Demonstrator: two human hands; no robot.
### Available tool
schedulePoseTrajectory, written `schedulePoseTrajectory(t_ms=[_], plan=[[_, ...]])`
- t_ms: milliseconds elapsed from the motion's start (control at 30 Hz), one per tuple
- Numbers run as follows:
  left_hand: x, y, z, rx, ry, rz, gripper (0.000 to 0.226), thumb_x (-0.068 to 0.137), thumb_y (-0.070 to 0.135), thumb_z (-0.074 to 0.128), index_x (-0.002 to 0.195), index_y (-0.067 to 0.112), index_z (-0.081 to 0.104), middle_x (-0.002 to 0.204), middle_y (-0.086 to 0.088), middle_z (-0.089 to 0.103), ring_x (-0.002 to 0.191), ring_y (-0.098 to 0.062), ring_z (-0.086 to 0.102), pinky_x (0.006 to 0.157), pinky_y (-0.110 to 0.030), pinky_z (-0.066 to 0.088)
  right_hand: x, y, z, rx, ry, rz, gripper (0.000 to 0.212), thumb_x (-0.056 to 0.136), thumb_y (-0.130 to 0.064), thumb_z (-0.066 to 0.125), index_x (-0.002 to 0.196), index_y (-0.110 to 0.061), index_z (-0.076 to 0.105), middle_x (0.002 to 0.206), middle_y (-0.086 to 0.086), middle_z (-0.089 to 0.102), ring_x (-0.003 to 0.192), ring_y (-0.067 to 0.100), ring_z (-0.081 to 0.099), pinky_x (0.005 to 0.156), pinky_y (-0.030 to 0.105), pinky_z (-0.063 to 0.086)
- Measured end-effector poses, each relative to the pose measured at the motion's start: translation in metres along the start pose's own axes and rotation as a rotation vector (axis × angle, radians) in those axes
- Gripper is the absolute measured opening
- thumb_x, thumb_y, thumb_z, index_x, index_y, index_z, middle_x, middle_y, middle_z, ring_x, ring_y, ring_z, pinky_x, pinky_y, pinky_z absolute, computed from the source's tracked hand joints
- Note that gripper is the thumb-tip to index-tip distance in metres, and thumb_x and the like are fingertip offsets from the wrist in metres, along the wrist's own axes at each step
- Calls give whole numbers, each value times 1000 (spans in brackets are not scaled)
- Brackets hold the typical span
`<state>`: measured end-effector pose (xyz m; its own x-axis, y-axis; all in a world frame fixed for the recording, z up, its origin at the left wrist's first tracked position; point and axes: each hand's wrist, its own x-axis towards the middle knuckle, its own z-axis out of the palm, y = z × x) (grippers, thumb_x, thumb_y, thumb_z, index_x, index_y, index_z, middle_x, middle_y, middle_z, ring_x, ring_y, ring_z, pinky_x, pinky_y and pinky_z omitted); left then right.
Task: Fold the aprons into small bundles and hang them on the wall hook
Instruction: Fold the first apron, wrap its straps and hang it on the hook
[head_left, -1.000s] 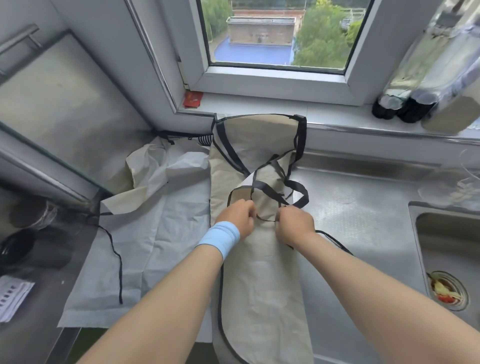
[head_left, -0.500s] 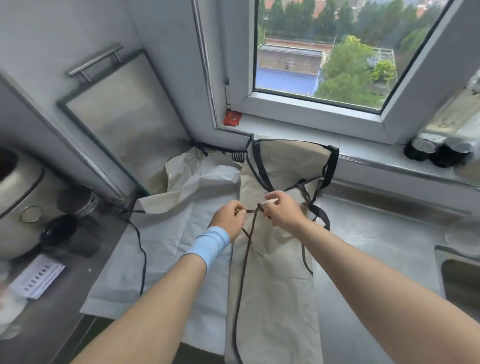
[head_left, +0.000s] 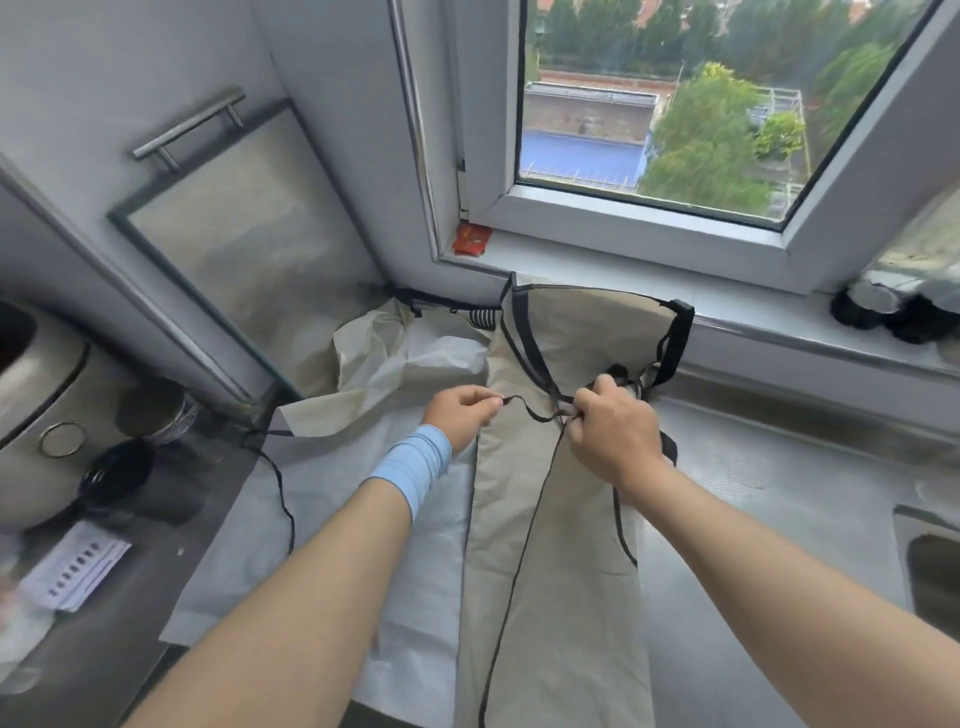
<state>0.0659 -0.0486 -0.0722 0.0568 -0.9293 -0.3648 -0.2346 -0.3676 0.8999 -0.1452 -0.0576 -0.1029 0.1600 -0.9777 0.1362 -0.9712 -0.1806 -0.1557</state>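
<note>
A beige apron with black trim lies folded lengthwise on the steel counter, its top leaning against the window ledge. A thin black tie strap runs taut across it between my hands. My left hand, with a light blue wristband, pinches the strap's left end. My right hand is closed around the strap and bunched black ties near the apron's middle. A second, paler apron lies spread and crumpled to the left, partly under the first. No wall hook is in view.
A sink is at the right edge. Dark bottles stand on the window ledge. A rice cooker, a black ladle and a paper slip sit at the left. A glass cabinet door stands behind.
My hands have drawn apart, pulling the black strap taut between them; the left hand moved left. The camera has tilted up, showing more window.
</note>
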Motion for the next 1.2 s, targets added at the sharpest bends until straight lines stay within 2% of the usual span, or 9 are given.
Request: schedulePoseTrajectory(t_ms=[133, 333, 433, 567, 700, 800, 933, 1067, 1200], plan=[[-9, -9, 58, -78, -281, -287, 16, 98, 12, 50, 84, 15, 55, 68, -2, 61, 46, -7, 58, 44, -17, 32, -7, 28, -17, 189, 153, 55, 17, 76, -22, 44, 76, -11, 57, 95, 4, 52, 73, 31, 54, 53, 30, 37], [-27, -26, 77, 549, -546, -362, 26, 92, 9, 53, 115, 12, 65, 68, 4, 58, 59, -14, 60, 43, -16, 40, -3, 32, -21, 244, 76, 54, 22, 83, -27, 43, 85, -15, 61, 92, -1, 55, 73, 32, 58, 61, 36, 47], [-20, -22, 60, 378, -329, -334, 34, 92, 0, 45, 116, 13, 66, 84, 1, 63, 52, -12, 61, 45, -22, 49, 6, 15, -11, 233, -21, 7, 16, 87, -27, 52, 91, -18, 65, 94, 0, 60, 84, 29, 61, 68, 34, 46], [-4, -11, 26, 409, 174, -58, 32, 85, 4, 42, 87, 25, 67, 103, 1, 71, 92, -24, 65, 86, -29, 52, 19, -19, 12, 224, -213, -69, 26, 93, -26, 51, 114, -22, 66, 113, 4, 65, 106, 28, 61, 87, 36, 48], [-3, -6, 23, 502, 164, 149, 29, 84, 2, 43, 89, 20, 65, 104, 1, 62, 94, -20, 58, 81, -22, 41, 22, -45, 36, 296, -488, -127, 59, 90, -11, 53, 147, -23, 40, 146, 7, 45, 127, 29, 50, 99, 36, 43], [4, -14, 31, 618, 111, 232, 29, 85, 0, 46, 100, 17, 63, 112, -5, 56, 103, -25, 55, 88, -29, 43, 13, -41, 38, 442, -317, -144, 54, 82, 0, 49, 131, -20, 55, 141, 4, 48, 118, 28, 57, 89, 30, 45], [16, -14, 48, 758, 75, 382, 51, 75, -5, 44, 114, 23, 58, 120, 1, 52, 115, -23, 44, 96, -35, 41, 4, -10, 19, 571, 146, 146, 32, 78, 5, 50, 96, -17, 65, 109, 1, 56, 92, 21, 59, 74, 32, 46], [36, -5, 80, 1069, -153, 388, 63, 83, 15, 55, 141, 34, 39, 146, 3, 37, 134, -22, 33, 108, -36, 29, 15, 41, 15, 681, 62, 804, 36, 85, -5, 45, 113, -21, 61, 124, 4, 52, 107, 27, 57, 90, 36, 48], [63, 0, 101, 1025, -149, 168, 56, 91, 32, 46, 146, 29, 31, 140, -3, 50, 128, -29, 44, 105, -42, 32, 29, 71, 26, 790, -154, 870, 31, 88, -13, 52, 118, -13, 63, 111, 6, 66, 103, 29, 61, 84, 32, 48]])
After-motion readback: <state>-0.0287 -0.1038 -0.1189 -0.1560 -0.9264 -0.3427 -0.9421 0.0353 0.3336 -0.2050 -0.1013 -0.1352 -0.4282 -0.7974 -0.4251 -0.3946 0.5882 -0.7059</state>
